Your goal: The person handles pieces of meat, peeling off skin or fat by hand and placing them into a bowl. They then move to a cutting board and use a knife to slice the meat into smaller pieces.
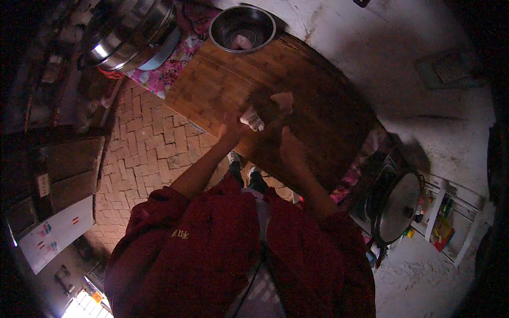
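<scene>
On a large wooden board point(226, 85) lies a pale, thin piece point(283, 101), perhaps dough or meat. A thicker pale lump point(251, 119), its kind unclear, is at the fingertips of my left hand point(232, 126), near the board's front edge; the dim light does not show whether the fingers are closed on it. To the right, my right hand point(289, 139) is low over the board, just below the thin piece, its fingers blurred and dark. At the board's far end stands a round metal bowl point(242, 28) with a pinkish-white piece point(243, 42) inside.
A large steel steamer pot point(131, 39) stands on a floral cloth point(165, 77) at the upper left. At the right are a lidded pan point(399, 208) and a white rack point(435, 210) with packages. A whitish wall borders the board's far side, and brick floor point(147, 135) lies below left.
</scene>
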`<state>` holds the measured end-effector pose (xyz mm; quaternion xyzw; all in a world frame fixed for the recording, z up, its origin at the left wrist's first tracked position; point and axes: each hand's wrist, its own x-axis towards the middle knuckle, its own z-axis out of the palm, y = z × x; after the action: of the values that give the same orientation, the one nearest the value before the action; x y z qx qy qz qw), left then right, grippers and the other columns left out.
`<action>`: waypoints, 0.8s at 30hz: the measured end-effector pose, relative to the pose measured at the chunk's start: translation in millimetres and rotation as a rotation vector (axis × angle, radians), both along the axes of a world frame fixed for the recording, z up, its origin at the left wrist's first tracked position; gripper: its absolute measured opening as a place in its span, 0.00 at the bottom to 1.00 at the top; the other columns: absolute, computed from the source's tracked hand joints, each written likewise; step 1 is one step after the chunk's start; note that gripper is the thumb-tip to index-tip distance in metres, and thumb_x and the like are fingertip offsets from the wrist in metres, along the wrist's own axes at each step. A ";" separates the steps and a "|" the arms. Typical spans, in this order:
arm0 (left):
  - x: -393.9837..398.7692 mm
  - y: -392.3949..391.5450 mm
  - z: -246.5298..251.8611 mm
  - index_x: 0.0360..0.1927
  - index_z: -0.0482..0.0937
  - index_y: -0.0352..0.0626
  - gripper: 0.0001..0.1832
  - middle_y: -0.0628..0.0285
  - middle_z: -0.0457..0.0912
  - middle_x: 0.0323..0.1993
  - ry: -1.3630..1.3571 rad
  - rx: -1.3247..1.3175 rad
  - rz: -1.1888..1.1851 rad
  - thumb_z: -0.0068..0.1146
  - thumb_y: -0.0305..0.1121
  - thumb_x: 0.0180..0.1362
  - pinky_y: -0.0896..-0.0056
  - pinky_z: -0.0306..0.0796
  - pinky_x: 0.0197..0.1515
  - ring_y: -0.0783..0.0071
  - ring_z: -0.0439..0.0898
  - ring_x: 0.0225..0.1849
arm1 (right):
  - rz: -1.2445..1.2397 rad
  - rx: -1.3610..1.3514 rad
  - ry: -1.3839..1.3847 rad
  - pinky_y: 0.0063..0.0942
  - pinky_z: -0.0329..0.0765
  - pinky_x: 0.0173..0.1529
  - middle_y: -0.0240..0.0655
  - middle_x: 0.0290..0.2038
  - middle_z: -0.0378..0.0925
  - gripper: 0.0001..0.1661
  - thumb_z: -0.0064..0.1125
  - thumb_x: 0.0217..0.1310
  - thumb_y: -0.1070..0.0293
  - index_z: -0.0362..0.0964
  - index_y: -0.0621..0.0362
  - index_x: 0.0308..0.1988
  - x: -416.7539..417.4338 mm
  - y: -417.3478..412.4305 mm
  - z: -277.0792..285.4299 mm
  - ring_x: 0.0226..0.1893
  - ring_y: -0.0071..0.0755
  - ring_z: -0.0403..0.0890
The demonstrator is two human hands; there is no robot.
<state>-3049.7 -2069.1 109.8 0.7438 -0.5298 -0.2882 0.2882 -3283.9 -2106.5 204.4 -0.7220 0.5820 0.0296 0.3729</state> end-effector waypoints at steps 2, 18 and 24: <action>-2.7 1.4 17.8 0.57 0.74 0.47 0.29 0.57 0.75 0.55 -0.292 -0.124 -0.152 0.65 0.33 0.48 0.56 0.68 0.60 0.57 0.69 0.60 | 0.177 -0.142 0.140 0.55 0.75 0.46 0.57 0.43 0.78 0.18 0.38 0.68 0.67 0.65 0.61 0.54 -1.5 2.6 2.5 0.43 0.63 0.80; 8.1 -16.8 36.3 0.49 0.77 0.44 0.19 0.52 0.74 0.55 -0.309 -0.246 -0.675 0.51 0.25 0.52 0.57 0.70 0.60 0.51 0.70 0.60 | 0.342 -0.297 0.236 0.41 0.78 0.26 0.50 0.36 0.77 0.24 0.51 0.64 0.68 0.65 0.60 0.59 20.6 26.9 27.0 0.24 0.44 0.82; 11.2 -27.6 16.6 0.47 0.79 0.43 0.18 0.52 0.76 0.52 -0.289 -0.374 -0.718 0.53 0.26 0.51 0.58 0.72 0.58 0.52 0.73 0.57 | 0.408 -0.747 0.323 0.37 0.79 0.34 0.44 0.37 0.78 0.34 0.54 0.63 0.69 0.59 0.59 0.67 9.3 45.4 -31.3 0.27 0.32 0.79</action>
<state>-3038.5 -2096.7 126.3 0.4799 -0.8330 -0.1623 0.2223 -3274.6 -2061.1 173.1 -0.8931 0.4494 0.0026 -0.0221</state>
